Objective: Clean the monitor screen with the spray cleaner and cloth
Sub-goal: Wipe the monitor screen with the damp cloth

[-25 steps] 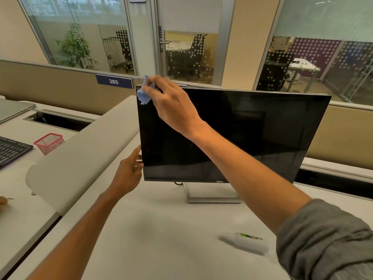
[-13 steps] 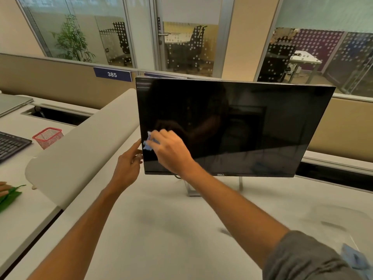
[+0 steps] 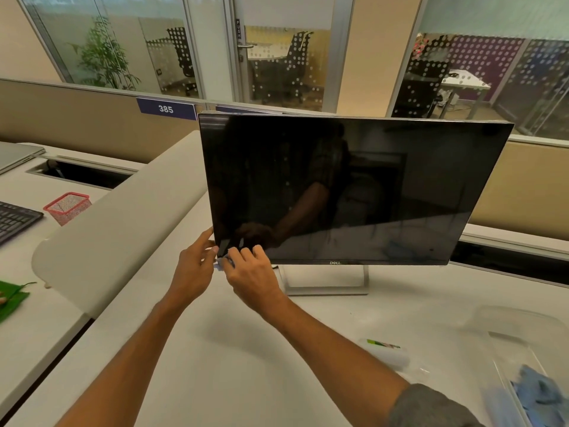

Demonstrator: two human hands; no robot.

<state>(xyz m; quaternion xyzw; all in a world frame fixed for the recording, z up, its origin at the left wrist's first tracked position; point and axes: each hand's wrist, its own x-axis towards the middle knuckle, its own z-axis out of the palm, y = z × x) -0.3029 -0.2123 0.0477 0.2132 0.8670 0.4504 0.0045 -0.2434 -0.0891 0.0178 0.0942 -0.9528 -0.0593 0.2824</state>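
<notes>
A black Dell monitor (image 3: 354, 186) stands on a white desk (image 3: 234, 349), its screen dark. My right hand (image 3: 249, 275) presses a small blue cloth (image 3: 221, 264) against the screen's bottom left corner; the cloth is mostly hidden under my fingers. My left hand (image 3: 192, 269) holds the monitor's lower left edge, thumb at the bezel. A white spray bottle (image 3: 386, 352) with a green label lies on its side on the desk at the right, near my right forearm.
A clear plastic tray (image 3: 505, 340) holding blue cloths (image 3: 538, 392) sits at the right front. On the left desk are a red mesh basket (image 3: 68, 207), a keyboard (image 3: 15, 220) and a green cloth (image 3: 12, 298). A curved beige divider (image 3: 123, 217) separates the desks.
My right hand has wiped the cloth down the screen's left side, from the top corner to the bottom corner. My left hand stays at the lower left edge.
</notes>
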